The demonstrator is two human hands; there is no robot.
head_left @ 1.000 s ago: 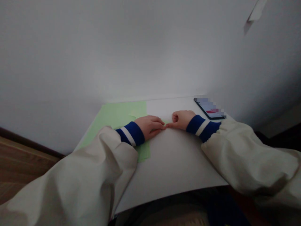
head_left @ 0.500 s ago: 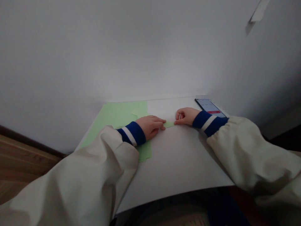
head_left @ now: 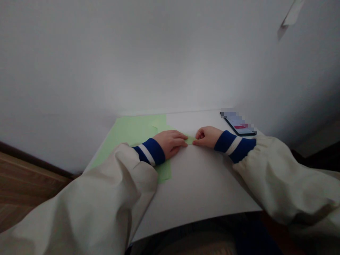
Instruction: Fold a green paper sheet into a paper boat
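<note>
left hand [head_left: 170,143]: lying palm down with the fingers stretched out flat and pointing right. It's not gripping anything, just pressing on the near end of the folded green piece [head_left: 190,140].

right hand [head_left: 207,136]: curled up into a loose fist, knuckles up. Thumb and fingertip are squeezed together on the right tip of that same piece, so it's a tight pinch as far as I can see.

folded green piece: small and pale green, sitting in the little gap between the two hands. Its left part is tucked under the left hand's fingers, its right tip is in the pinch, and it looks flat on the counter [head_left: 202,184].

green sheet [head_left: 130,131]: a bigger sheet of the same colour, spread over the left part of the counter. The left wrist and cuff lie across it, and its right edge ends about where the left hand is.

phone [head_left: 240,125]: at the far right corner of the counter, screen lit, just behind the right wrist and not touching the hand.

sleeves: puffy cream ones, with blue cuffs [head_left: 150,152] that have a white stripe, on both arms.

counter: white top pushed up against a plain white wall [head_left: 159,53].

floor [head_left: 23,184]: wood, showing down on the left.
</note>
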